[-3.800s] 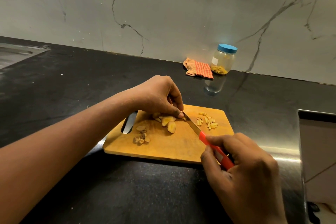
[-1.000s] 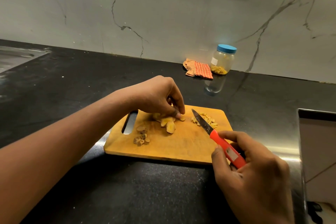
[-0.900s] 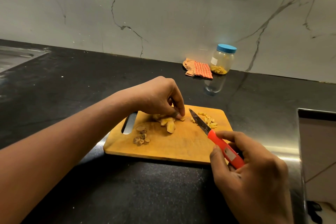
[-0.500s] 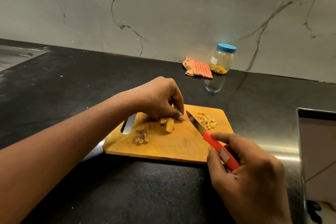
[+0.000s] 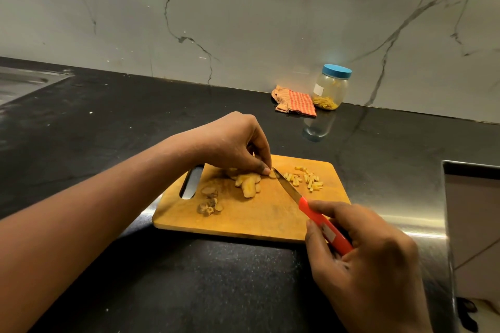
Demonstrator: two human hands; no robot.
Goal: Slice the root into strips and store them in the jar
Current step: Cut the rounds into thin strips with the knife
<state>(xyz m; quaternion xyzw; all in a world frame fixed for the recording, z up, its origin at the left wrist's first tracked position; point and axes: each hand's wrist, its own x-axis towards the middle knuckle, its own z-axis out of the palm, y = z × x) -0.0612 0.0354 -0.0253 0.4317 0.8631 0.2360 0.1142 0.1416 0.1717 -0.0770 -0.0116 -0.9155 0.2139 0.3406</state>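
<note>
Nearest the front edge of the dark speckled stone table (image 5: 189,278), the right hand (image 5: 373,265) was wrapped around the red plastic handle of the small steel-bladed knife (image 5: 305,203). A second before, the blade had been held off towards the pile of cut strips. By this moment it had been brought back leftwards, and its tip was set against the small pale piece of root (image 5: 272,174) that was pinned to the rectangular wooden cutting board (image 5: 259,216).

That piece was pressed down by the curled fingertips of the left hand (image 5: 235,143), which had hardly been shifted. Just left of it, towards the middle of the board, lay the yellow peeled root slices (image 5: 247,182), uncut. Brown peel scraps (image 5: 209,204) were heaped nearer the board's slotted left end. The short yellow strips (image 5: 305,180) were gathered by the board's far right corner.

From this, another cut was judged to be starting, with slicing far from finished and nothing yet carried off.

At the table's far edge, against the wall, the clear plastic jar with the blue lid (image 5: 331,88) stood capped, with some yellow strips already inside, beside a crumpled orange checked cloth (image 5: 296,101).
</note>
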